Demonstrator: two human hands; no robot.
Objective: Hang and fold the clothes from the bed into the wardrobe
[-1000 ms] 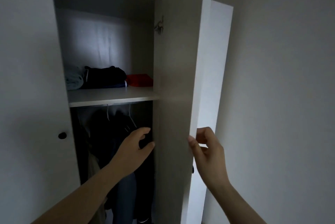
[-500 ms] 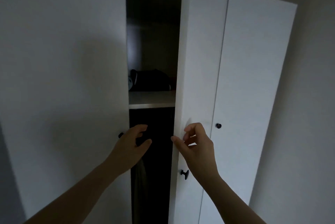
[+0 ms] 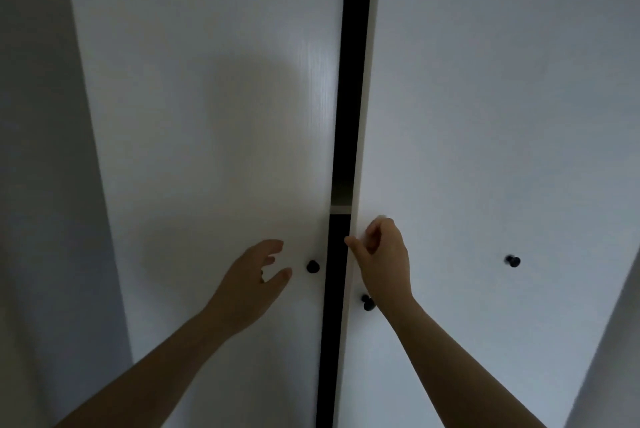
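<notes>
Head view: the wardrobe point(image 3: 485, 116) fills the frame straight ahead of you, with flat white fronts, faint vertical grain and dim light. The left door point(image 3: 207, 150) looks closed. The right door point(image 3: 450, 168) is nearly closed, and a narrow dark gap point(image 3: 349, 81) runs top to bottom between the two. One pale shelf edge point(image 3: 341, 209) shows in the gap just above hand level. The rest of the interior is too dark to read, so clothes can't be made out.

There are three small round black knobs. The left-door knob point(image 3: 312, 266) is right beside the gap. The right-door knob point(image 3: 367, 303) is lower, just across the gap. The far knob point(image 3: 512, 260) is well off to the right. I can't tell where the seam runs between its panel and the right door.

Your left hand point(image 3: 256, 275) is in front of the left door with fingers spread and relaxed, holding nothing. The thumb tip is near the left-door knob but apart from it. Whether the fingers touch the door face I can't tell.

Your right hand point(image 3: 381, 254) is on the right door's free edge, above its knob. The thumb lies at the edge and overlaps the gap, and the fingers point(image 3: 381, 230) curl in against the door face — a pinch grip on the edge. Your wrist partly covers the right-door knob.

There is a grey wall point(image 3: 34, 150) left of the wardrobe. A soft shadow point(image 3: 249, 98) lies on the left door above your left hand.
</notes>
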